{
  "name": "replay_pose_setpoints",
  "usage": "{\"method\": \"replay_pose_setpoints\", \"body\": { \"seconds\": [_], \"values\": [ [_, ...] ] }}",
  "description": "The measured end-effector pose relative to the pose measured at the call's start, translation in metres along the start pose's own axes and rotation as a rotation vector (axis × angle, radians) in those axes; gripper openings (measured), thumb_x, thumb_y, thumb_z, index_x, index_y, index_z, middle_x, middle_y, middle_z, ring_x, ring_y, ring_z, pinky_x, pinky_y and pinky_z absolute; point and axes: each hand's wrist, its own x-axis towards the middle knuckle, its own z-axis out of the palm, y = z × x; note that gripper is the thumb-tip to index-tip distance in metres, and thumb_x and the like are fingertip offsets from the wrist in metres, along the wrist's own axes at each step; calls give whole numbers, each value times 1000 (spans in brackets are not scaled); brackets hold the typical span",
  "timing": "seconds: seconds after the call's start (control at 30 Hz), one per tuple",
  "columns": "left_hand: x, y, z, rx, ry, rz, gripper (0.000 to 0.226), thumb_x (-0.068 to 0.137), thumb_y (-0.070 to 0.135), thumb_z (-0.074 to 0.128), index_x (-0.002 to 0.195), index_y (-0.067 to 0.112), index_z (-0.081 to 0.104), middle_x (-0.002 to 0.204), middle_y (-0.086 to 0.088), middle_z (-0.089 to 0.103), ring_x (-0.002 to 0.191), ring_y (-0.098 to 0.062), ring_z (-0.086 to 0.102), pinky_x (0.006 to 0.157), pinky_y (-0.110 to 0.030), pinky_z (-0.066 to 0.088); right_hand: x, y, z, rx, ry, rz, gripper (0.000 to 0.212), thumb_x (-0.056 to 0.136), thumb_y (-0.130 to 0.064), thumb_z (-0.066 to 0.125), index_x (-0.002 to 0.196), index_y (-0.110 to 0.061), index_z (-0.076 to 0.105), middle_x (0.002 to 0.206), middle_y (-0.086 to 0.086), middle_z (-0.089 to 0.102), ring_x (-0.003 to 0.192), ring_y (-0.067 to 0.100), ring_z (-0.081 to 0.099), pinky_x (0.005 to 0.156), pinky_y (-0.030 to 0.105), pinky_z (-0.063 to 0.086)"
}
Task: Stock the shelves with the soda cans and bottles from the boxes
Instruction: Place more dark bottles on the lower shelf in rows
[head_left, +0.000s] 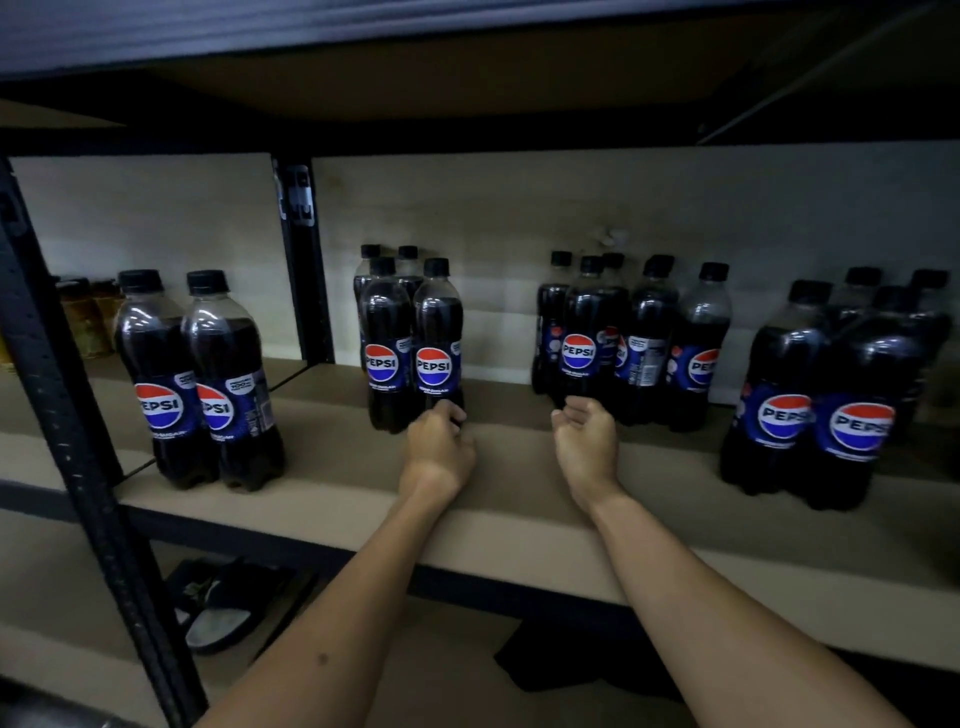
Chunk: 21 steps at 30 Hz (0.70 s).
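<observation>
Two bare forearms are being extended from the lower edge of the frame onto a tan shelf board (332, 467) at centre. The left hand (436, 447) is being held at the base of a Pepsi bottle (438, 338), the front right one of a cluster of four bottles (384, 332) standing upright just left of centre; its fingers are being curled against the bottle's lower part, though a full grasp cannot be told because the fingertips are being hidden by the hand itself. The right hand (584, 434) is being held palm up, its fingers loosely curved and nothing being held, just in front of a second group of bottles (631, 338) at centre right. A pair of bottles (197, 379) is being shown at left, beyond a black upright post (304, 260), and a larger group (831, 395) is being shown near the right edge. Amber containers (85, 317), blurred, are being glimpsed at far left. On the lower shelf, at bottom left, a dark sandal (218, 608) is being shown, with a dark cloth-like shape (571, 660) at bottom centre.
</observation>
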Motion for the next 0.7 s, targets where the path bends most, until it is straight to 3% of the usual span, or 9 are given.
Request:
{"method": "replay_pose_setpoints", "body": {
  "seconds": [0.1,0.23,0.4,0.57,0.7],
  "values": [
    [0,20,31,-7,-83,70,18,81,6,58,99,9,63,92,-13,67,90,-30,63,78,-29,46,13,2,-34,-25,126,43,29,91,-1,61,120,1,60,104,8,62,96,17,58,79,15,41],
    [5,43,67,4,-151,137,19,87,16,62,102,5,60,98,-14,67,97,-31,61,82,-34,47,39,13,-60,-120,255,44,36,86,-9,67,121,-7,60,118,16,64,112,31,60,100,41,48],
    [32,57,102,-2,-151,91,40,87,33,65,120,10,60,113,-12,67,110,-32,61,91,-35,49,56,16,-62,-229,193,-9,51,87,-15,70,134,-9,52,130,15,59,123,30,53,106,41,43],
    [56,70,129,-293,-120,7,70,77,32,80,135,11,47,123,-8,65,115,-26,61,97,-34,50,75,25,-58,-323,101,-32,72,87,-27,72,147,-12,36,142,11,49,132,27,45,110,38,39],
    [71,74,143,-318,-139,-11,65,81,26,79,136,8,50,129,-9,62,119,-24,57,90,-20,40,91,29,-54,-384,92,-52,65,86,-27,73,141,-12,43,136,9,55,127,26,51,104,35,43]
  ]
}}
